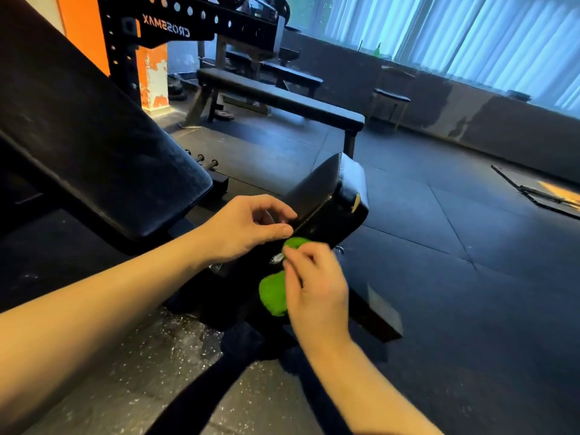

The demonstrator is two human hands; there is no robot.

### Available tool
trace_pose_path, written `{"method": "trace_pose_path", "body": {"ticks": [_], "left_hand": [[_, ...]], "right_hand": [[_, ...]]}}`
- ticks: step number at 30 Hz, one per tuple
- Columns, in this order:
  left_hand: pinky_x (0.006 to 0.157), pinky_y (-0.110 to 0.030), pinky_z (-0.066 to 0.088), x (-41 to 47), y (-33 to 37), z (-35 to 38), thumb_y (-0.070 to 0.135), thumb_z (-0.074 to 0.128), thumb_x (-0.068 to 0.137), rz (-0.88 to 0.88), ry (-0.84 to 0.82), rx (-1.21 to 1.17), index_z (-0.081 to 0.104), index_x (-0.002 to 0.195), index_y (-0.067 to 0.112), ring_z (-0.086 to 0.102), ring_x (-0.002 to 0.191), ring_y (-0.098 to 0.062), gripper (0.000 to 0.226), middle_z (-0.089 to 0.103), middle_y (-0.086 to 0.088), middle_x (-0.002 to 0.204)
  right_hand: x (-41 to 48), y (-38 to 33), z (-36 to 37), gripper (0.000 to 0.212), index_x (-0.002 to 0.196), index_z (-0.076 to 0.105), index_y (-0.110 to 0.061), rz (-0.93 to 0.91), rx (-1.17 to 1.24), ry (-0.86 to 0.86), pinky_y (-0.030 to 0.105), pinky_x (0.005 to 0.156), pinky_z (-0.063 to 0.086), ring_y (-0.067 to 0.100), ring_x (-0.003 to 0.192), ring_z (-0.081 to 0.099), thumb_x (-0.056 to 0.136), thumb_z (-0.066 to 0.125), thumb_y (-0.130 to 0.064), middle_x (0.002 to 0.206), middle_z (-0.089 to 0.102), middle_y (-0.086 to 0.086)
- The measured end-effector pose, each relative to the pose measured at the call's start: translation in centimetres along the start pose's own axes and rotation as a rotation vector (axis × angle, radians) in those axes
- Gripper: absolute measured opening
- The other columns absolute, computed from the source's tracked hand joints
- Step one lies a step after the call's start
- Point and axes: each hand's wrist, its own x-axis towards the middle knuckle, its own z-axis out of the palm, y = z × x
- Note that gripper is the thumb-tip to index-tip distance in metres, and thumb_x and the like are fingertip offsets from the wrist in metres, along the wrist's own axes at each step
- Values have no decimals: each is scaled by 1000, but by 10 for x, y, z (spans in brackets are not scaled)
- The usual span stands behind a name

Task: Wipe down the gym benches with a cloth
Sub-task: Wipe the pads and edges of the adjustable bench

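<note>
Head view, read from left to right. At far left we see the inclined backrest pad (94, 136), black and dulled with pale dust, sloping down toward the centre. Behind it stand an orange pillar (153, 73) with flaking paint and a black perforated rack (175, 23) (its lettering appears mirrored). The left hand (248, 227) reaches in from the lower left with fingers loosely curled, the tips of thumb and forefinger brought to the near edge of the seat pad (329, 196). We cannot tell whether this grip has closed on the edge or merely touches it. Just below and to the right, the green cloth (273, 295) is bunched in the right hand (314, 284), whose grip is closed round it. One lobe of cloth shows above the fingers and a larger lobe below them. The cloth is held at the dark side of the bench just under the seat pad's near end, beside a small white patch (276, 258). The seat pad itself tilts upward, its far end glossy, with a pale tear at one corner. Beyond it we note a flat bench (282, 98) on the dark rubber floor (439, 246), then a round stool (390, 97) near the low wall. At far right, pale vertical blinds (470, 36) hang across the window.
</note>
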Motion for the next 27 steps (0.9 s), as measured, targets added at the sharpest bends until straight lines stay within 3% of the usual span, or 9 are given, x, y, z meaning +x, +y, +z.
{"method": "trace_pose_path", "body": {"ticks": [3,7,9,13,18,23,25,27], "left_hand": [[68,-17,48,1,2,0,16,81,85,8,-4,1,75,106,21,59,67,-2,22,70,12,77],[69,-17,48,1,3,-2,19,82,85,24,4,25,76,106,24,59,72,-5,22,73,0,88],[70,-18,49,1,1,-3,19,82,85,27,6,40,76,107,24,60,75,-6,23,74,-4,92],[70,-17,48,1,-1,-1,19,82,85,29,-1,27,76,105,27,60,75,-5,22,74,-1,94],[68,-14,45,3,3,-2,19,82,85,28,6,42,76,104,27,58,72,-1,21,72,15,84],[72,-15,47,1,1,-1,20,82,85,28,1,43,75,105,28,61,77,-3,22,72,15,91],[72,-15,47,1,3,-2,20,81,86,22,-7,43,75,106,28,60,77,-2,23,72,15,92],[70,-14,46,3,4,-2,19,81,86,32,-1,47,75,106,25,59,74,-1,22,71,20,87]], "right_hand": [[1,-3,-4,17,108,76,-10,46,40,-60,29,78,55,8,92,62,92,73,-9,102,61,-6],[49,0,-34,18,105,78,-12,133,41,169,4,80,41,1,85,53,89,75,-7,96,57,-6],[51,1,-34,17,107,77,-13,141,19,128,7,79,43,2,85,53,90,74,-8,97,55,-6],[15,-5,-24,20,112,76,-16,135,-21,-43,28,75,55,5,87,58,92,73,-12,100,54,-10],[44,-4,-33,21,111,77,-13,151,11,111,5,79,42,-1,89,56,91,74,-9,96,57,-6],[1,-9,-14,21,113,76,-15,122,-46,-131,28,75,56,4,86,58,92,73,-14,100,55,-11],[9,-9,-18,20,111,77,-17,142,-13,-109,21,75,53,2,87,58,92,73,-15,98,54,-14],[32,-7,-28,21,111,77,-16,147,3,24,7,79,43,-4,89,56,91,74,-12,97,55,-12]]}}
